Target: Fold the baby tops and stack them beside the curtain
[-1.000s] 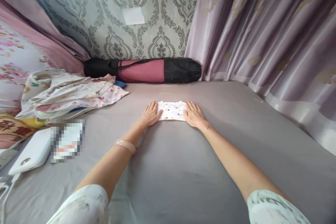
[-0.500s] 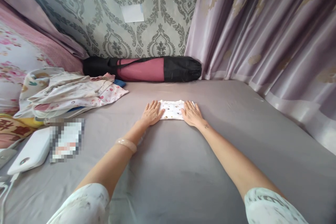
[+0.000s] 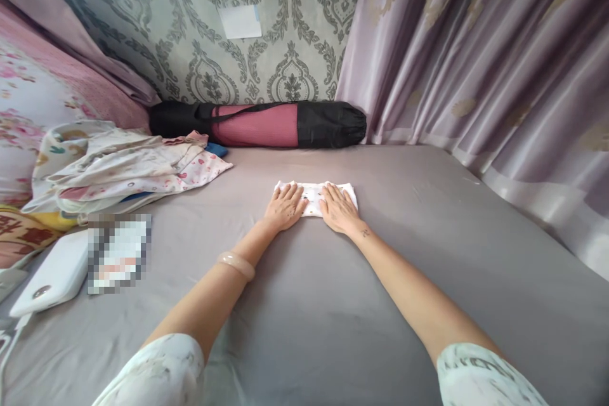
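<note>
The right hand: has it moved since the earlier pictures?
Yes: the right hand has shifted leftward, toward the left hand, judged against the pink-and-black roll.

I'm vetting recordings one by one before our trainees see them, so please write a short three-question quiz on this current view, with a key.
1. True or false: The left hand and the right hand both rest with fingers on the folded white printed cloth.

2. Multiple choice: Which arm wears the pale bangle?
A. The right arm
B. The left arm
C. Both arms

3. Fill in the blank: Below the patterned wallpaper lies a long bag, black at both ends and ____ in the middle.

Key: 1. True. 2. B. 3. Pink.
</note>
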`<state>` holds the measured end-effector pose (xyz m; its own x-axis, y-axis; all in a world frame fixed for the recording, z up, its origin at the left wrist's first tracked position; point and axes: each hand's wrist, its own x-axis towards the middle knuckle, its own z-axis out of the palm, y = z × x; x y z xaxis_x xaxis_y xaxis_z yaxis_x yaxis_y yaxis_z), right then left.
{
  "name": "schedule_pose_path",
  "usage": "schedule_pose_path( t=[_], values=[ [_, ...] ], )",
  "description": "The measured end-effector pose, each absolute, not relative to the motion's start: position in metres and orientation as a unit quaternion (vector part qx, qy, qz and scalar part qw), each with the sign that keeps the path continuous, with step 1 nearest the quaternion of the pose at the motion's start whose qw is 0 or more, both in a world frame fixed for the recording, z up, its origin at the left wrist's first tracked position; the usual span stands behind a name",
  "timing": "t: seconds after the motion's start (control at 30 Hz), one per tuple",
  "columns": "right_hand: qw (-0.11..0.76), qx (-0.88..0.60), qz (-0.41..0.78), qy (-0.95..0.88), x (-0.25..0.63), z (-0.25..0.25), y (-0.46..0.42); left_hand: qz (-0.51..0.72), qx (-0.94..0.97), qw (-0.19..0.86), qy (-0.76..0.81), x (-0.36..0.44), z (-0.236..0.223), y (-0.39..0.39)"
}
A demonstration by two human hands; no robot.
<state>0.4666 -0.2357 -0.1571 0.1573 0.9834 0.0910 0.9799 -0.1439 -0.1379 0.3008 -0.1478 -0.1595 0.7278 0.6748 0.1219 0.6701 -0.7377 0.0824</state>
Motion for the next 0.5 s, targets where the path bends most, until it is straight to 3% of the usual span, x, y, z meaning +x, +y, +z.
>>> schedule_pose_path(
  t=[0.5],
  values=[
    [0.091, -0.738, 0.018, -0.668, 0.454, -0.144, -0.229, 0.101, 0.932, -0.001, 0.349, 0.317, -0.150, -0.161]
  ],
)
